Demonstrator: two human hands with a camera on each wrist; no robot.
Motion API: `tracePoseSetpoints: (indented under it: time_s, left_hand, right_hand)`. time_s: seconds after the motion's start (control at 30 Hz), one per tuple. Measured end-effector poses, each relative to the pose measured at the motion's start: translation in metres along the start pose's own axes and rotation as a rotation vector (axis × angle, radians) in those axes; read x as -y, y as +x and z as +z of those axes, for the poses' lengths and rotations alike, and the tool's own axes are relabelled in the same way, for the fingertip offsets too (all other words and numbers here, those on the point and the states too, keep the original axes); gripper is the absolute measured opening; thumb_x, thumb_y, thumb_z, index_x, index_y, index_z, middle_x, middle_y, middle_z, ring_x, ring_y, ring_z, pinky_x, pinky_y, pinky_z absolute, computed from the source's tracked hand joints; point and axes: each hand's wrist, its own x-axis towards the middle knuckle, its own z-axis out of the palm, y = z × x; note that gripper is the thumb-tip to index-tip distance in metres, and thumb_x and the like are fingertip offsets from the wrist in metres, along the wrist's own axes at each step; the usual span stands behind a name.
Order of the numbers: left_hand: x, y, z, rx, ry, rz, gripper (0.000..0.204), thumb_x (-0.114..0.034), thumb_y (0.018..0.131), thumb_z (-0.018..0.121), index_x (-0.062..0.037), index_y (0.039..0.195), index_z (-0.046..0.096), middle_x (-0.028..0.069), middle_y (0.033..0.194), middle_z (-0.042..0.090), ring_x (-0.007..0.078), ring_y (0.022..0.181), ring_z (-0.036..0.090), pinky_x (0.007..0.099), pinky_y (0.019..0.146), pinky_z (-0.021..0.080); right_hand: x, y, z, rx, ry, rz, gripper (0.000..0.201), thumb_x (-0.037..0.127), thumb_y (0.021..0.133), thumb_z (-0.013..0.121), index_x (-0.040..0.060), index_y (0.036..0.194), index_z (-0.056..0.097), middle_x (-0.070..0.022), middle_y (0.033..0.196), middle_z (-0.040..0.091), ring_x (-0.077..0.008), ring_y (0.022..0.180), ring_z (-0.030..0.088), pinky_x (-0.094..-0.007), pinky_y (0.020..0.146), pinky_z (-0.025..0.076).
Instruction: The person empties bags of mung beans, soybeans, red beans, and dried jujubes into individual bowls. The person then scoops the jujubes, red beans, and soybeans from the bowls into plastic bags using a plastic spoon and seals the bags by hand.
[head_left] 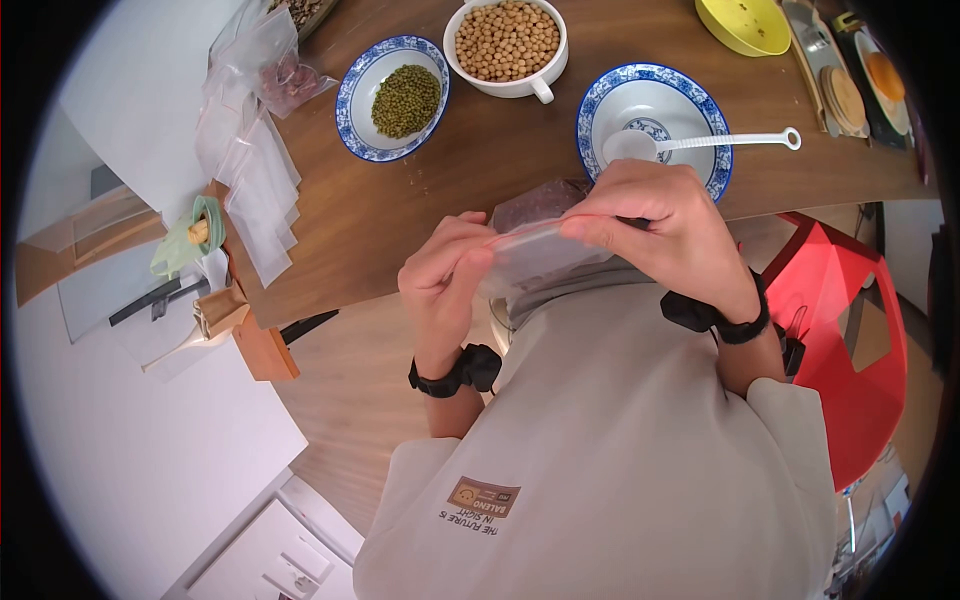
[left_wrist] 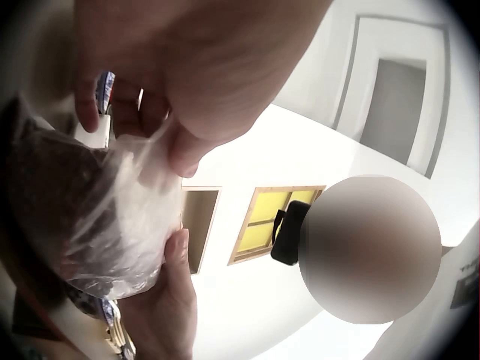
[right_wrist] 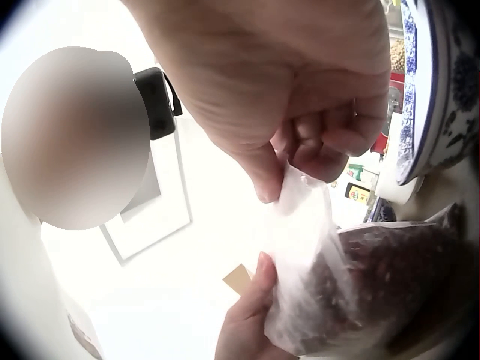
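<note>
Both hands hold a clear zip bag [head_left: 530, 255] by its red-lined top edge, just in front of the person's shirt. The left hand [head_left: 445, 280] pinches one end of that edge between thumb and fingers. At the other end, the right hand [head_left: 665, 225] pinches with its thumb underneath. Dark reddish, small-grained contents [right_wrist: 390, 270] fill the bag's lower part in the right wrist view. Beyond the right hand stands a blue-and-white bowl [head_left: 590, 110], with a white spoon [head_left: 730, 142] lying across its rim.
On the wooden table [head_left: 330, 220] stand a bowl of green beans [head_left: 405, 100], a white handled bowl of chickpeas [head_left: 508, 42] and a yellow bowl [head_left: 745, 25]. Flat clear bags [head_left: 255, 200] overlap the left edge, near a filled bag [head_left: 290, 80]. A red chair [head_left: 850, 350] is at right.
</note>
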Motion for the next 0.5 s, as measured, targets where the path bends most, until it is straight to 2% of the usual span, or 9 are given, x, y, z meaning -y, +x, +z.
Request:
tracePoseSetpoints:
  time_s: [0.17,0.27,0.33,0.37,0.43,0.5]
  left_hand:
    - [0.001,-0.001,-0.001,0.015,-0.028,0.041,0.016,-0.006,0.096,0.069,0.0063,0.104,0.075,0.0121,0.097,0.072,0.0241,0.095,0.063,0.0477,0.106,0.048]
    - [-0.002,-0.003,0.003,-0.048,-0.049,-0.012,0.023,-0.014,0.099,0.067,0.0061,0.108,0.075,0.0143,0.100,0.073,0.0271,0.101,0.065,0.0479,0.106,0.048]
    - [0.002,-0.007,0.001,-0.065,-0.108,-0.025,0.032,-0.021,0.103,0.063,0.0076,0.112,0.075,0.0181,0.103,0.074,0.0327,0.109,0.067,0.0490,0.107,0.048]
    - [0.003,-0.010,0.001,-0.062,-0.107,-0.025,0.032,-0.021,0.103,0.063,0.0076,0.112,0.075,0.0181,0.103,0.074,0.0327,0.109,0.067,0.0490,0.107,0.048]
    - [0.000,-0.011,0.006,-0.136,-0.112,-0.018,0.038,-0.024,0.106,0.059,0.0104,0.113,0.073,0.0200,0.105,0.075,0.0368,0.113,0.068,0.0498,0.108,0.048]
    - [-0.002,-0.015,0.001,-0.198,-0.152,-0.013,0.040,-0.024,0.107,0.057,0.0119,0.111,0.073,0.0209,0.106,0.075,0.0381,0.114,0.068,0.0504,0.108,0.048]
  right_hand:
    - [0.001,-0.001,0.005,-0.045,-0.009,-0.040,0.009,0.005,0.087,0.081,-0.0011,0.092,0.078,-0.0068,0.077,0.069,-0.0172,0.072,0.059,-0.0308,0.063,0.045]
    - [-0.003,0.002,0.008,-0.099,0.053,-0.079,0.009,0.006,0.087,0.081,-0.0008,0.093,0.078,-0.0067,0.077,0.069,-0.0171,0.072,0.059,-0.0301,0.065,0.045]
    - [-0.004,0.003,0.010,-0.118,0.060,-0.129,0.010,0.008,0.088,0.081,0.0020,0.095,0.079,-0.0066,0.078,0.070,-0.0176,0.067,0.060,-0.0304,0.058,0.045]
    - [-0.002,0.003,0.009,-0.121,0.060,-0.130,0.010,0.008,0.088,0.081,0.0020,0.095,0.079,-0.0066,0.078,0.070,-0.0176,0.067,0.060,-0.0304,0.058,0.045]
    - [0.005,0.002,0.005,-0.050,0.085,-0.055,0.015,0.007,0.088,0.080,0.0016,0.102,0.078,-0.0056,0.082,0.070,-0.0147,0.070,0.060,-0.0289,0.061,0.046]
    - [0.006,0.001,0.000,-0.094,0.128,-0.073,0.018,0.006,0.088,0.080,0.0011,0.105,0.078,-0.0054,0.084,0.070,-0.0137,0.071,0.059,-0.0285,0.062,0.046]
